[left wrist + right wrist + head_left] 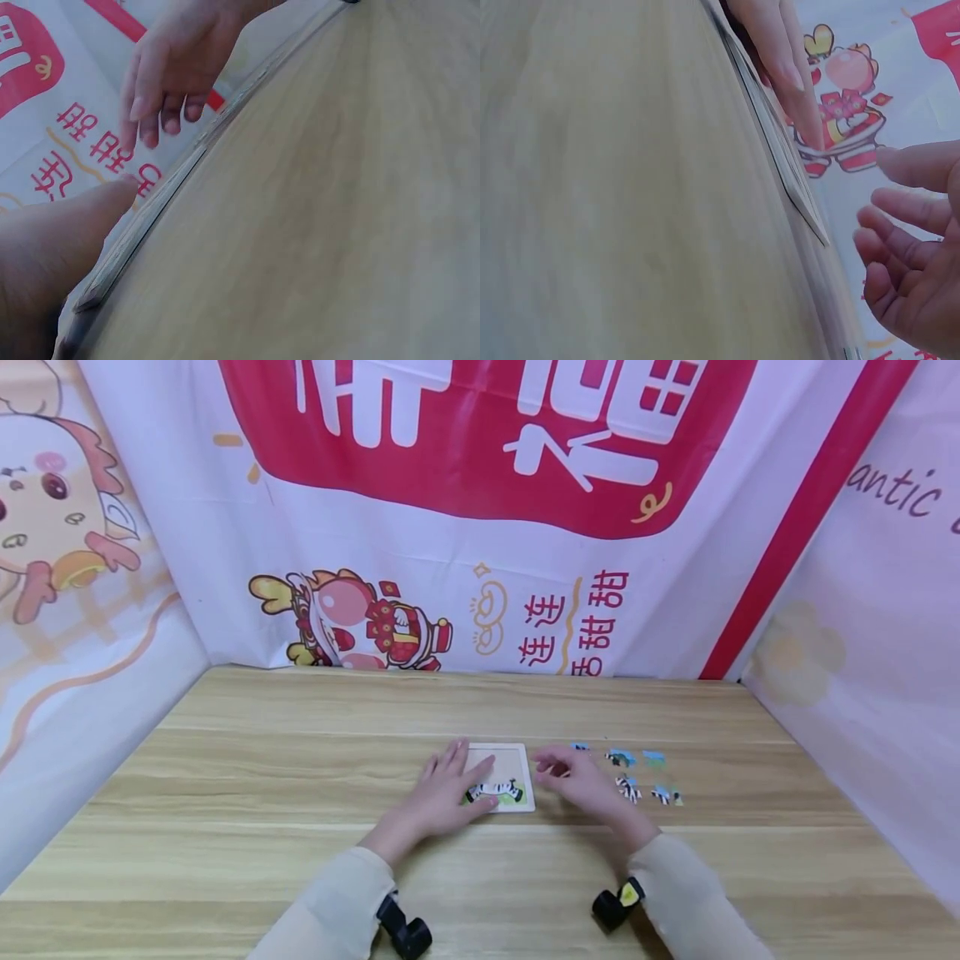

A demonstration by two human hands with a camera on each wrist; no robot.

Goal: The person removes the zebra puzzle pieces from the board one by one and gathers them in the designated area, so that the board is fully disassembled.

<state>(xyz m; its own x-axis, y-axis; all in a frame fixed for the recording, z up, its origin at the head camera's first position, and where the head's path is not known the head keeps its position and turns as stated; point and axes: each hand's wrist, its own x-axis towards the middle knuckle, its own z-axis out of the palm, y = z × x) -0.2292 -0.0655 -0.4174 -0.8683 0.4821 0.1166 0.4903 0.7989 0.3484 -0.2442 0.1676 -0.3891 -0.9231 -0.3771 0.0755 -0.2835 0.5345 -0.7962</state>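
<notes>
A white-rimmed puzzle tray [529, 793] lies flat on the table, with zebra and grass picture pieces [498, 791] along its near side. My left hand [446, 789] rests with spread fingers over the tray's left part, hiding some of it. Just right of the tray hovers my right hand [573, 777], its fingers loosely bent. A gap shows between thumb and index finger in the right wrist view, where no piece is seen in the hand [919, 247]. By those fingertips is a small yellow-green spot [534, 766], too small to identify.
Several loose puzzle pieces [628, 789] lie on the wooden table [300, 793] right of my right hand, some blue, some striped like a zebra. Printed cloth [420, 543] hangs behind the table and along both sides. Black cameras are strapped to both wrists.
</notes>
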